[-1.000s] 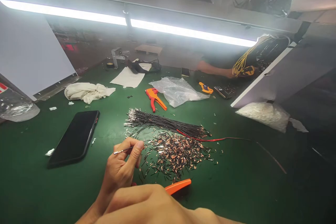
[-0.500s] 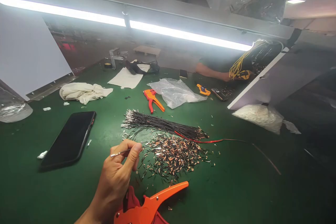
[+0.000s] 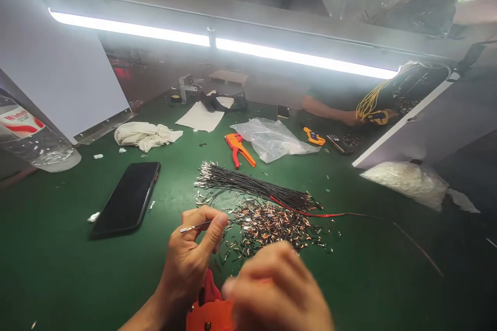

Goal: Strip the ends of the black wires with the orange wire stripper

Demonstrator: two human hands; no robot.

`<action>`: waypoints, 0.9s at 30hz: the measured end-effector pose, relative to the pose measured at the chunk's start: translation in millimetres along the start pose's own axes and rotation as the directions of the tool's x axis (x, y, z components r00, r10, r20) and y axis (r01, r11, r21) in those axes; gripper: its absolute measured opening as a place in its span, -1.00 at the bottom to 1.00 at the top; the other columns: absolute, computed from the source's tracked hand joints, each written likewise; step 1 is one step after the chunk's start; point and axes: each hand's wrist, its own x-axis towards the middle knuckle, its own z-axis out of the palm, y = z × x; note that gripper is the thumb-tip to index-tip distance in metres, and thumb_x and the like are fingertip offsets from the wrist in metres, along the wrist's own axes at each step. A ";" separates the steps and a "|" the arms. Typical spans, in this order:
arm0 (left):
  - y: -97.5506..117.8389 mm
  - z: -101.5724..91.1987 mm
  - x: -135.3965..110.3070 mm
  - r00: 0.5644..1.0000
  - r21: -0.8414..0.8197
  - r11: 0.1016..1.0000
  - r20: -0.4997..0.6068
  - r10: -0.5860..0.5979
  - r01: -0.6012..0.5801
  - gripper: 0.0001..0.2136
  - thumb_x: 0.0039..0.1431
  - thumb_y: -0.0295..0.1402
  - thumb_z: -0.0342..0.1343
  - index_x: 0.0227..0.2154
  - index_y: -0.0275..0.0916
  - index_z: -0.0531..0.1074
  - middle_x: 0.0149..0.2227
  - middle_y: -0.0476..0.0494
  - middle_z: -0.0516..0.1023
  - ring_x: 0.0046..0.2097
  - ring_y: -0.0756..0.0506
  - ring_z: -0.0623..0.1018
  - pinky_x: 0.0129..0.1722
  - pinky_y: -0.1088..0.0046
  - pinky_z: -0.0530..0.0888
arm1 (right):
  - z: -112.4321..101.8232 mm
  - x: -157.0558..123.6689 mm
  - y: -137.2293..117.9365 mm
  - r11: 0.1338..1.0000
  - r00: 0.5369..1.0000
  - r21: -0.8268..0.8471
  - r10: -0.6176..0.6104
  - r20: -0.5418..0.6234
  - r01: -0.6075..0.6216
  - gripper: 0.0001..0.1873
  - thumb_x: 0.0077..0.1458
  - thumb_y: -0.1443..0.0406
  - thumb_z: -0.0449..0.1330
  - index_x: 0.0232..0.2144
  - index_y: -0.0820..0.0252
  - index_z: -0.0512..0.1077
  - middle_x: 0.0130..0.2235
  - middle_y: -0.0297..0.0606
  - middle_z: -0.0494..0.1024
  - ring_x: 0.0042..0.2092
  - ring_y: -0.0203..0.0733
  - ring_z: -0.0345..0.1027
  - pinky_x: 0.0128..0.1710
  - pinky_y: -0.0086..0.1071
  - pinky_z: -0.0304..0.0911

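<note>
My left hand point(image 3: 194, 253) is closed in a pinch on a short black wire point(image 3: 196, 226). A silvery terminal shows on the wire's near end. Below that hand, at the bottom edge, lies an orange-and-red wire stripper point(image 3: 209, 315), partly cut off by the frame. My right hand point(image 3: 281, 289) is over the stripper's handle with bent fingers. It is smeared by motion, so its grip cannot be made out. Ahead of both hands is a heap of cut wire ends point(image 3: 272, 227), copper showing. Behind the heap lies a bundle of black wires point(image 3: 248, 183) with silvery terminals at the left.
A black phone point(image 3: 128, 199) lies at left, near a plastic bottle point(image 3: 34, 134). Farther back are a white cloth point(image 3: 147, 136), a second orange wire stripper point(image 3: 239, 150) and a clear plastic bag point(image 3: 274, 139). A red strip point(image 3: 326, 215) trails right. Another person's arm point(image 3: 330, 111) reaches in behind.
My right hand has come into view over the wire stripper's handle. My left hand keeps its pinch on the wire. The whole view has shifted, with things now farther right.
</note>
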 end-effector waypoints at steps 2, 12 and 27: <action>1.0 2.6 -1.0 1.000 -0.023 1.000 0.000 0.014 -0.014 -0.76 0.19 -0.22 0.16 -0.53 -0.18 0.56 -0.60 0.01 0.42 -0.56 0.01 0.30 -0.58 0.48 0.26 | -5.2 0.8 16.7 0.976 0.959 -0.118 0.150 -0.240 -0.183 -0.75 0.25 0.43 0.10 -0.10 0.03 0.44 -0.24 -0.23 0.57 -0.21 -0.09 0.42 -0.16 -0.12 0.28; -2.3 9.7 -5.9 0.991 0.043 0.991 0.055 0.123 -0.126 -0.76 0.21 -0.17 0.19 -0.51 -0.09 0.64 -0.53 -0.09 0.59 -0.36 -0.12 0.43 -0.33 0.34 0.39 | -6.2 -14.1 32.1 0.892 0.875 0.105 0.451 -0.175 -0.439 -0.78 0.28 0.32 0.05 -0.07 -0.03 0.41 -0.10 -0.32 0.50 -0.01 -0.09 0.33 0.01 -0.14 0.19; -8.6 19.5 -16.5 0.864 0.311 0.818 0.317 0.391 -0.484 -0.76 0.31 -0.44 0.04 -0.48 -0.15 0.48 -0.58 0.07 0.56 -0.51 -0.02 0.41 -0.22 0.26 0.21 | -0.6 -17.7 40.1 0.910 0.961 -0.313 0.239 -0.140 -0.272 -0.85 0.16 0.50 0.10 -0.37 0.17 0.35 -0.41 -0.30 0.49 -0.32 -0.13 0.32 -0.14 -0.12 0.13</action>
